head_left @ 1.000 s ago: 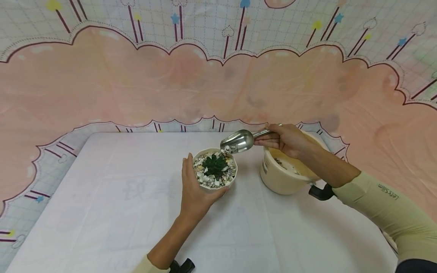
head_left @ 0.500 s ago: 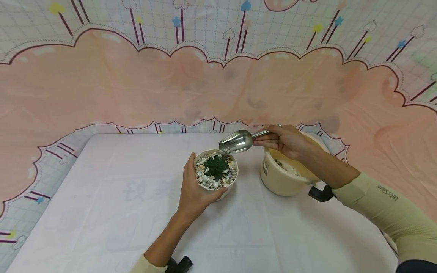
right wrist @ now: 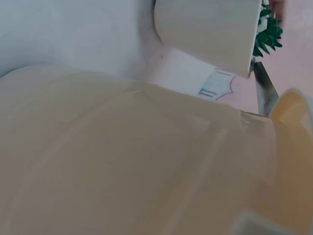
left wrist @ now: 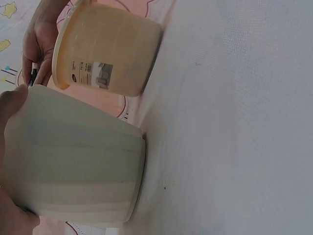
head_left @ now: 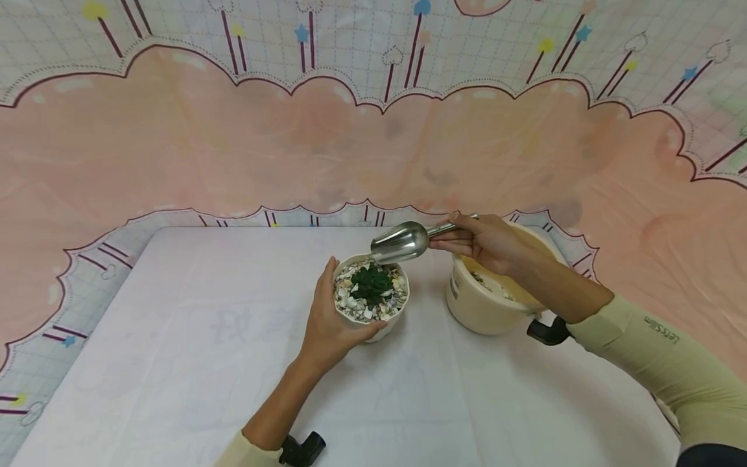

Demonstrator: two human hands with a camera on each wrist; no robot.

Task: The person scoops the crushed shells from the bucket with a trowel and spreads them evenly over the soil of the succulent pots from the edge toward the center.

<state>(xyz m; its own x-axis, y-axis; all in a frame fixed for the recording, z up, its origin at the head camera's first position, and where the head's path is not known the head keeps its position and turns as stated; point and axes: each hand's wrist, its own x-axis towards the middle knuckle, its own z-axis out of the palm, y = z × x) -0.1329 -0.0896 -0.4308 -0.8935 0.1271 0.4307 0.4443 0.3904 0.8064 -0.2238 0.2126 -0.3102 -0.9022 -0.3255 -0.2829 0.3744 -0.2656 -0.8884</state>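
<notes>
My left hand (head_left: 334, 321) grips a white plant pot (left wrist: 83, 156) round its side, thumb at the front. A green succulent (head_left: 371, 284) stands in the pot among pale pebbles (head_left: 356, 305). By its handle, my right hand (head_left: 487, 243) holds a shiny metal scoop (head_left: 401, 242). The scoop's mouth points left and down at the far rim of the pot; whether it touches the rim I cannot tell. In the right wrist view, only part of the scoop (right wrist: 266, 93) shows, behind the pot and the bucket.
A cream bucket (head_left: 473, 311) stands to the right of the pot, under my right forearm, with some stones (head_left: 484, 282) inside. A label (left wrist: 93, 73) is on its side. White cloth (head_left: 204, 363) covers the table; a patterned pink curtain (head_left: 292, 149) hangs behind.
The scoop has shifted slightly left over the pot's rim. Pebbles that lay in its mouth a second ago no longer show there. The pot has moved slightly right.
</notes>
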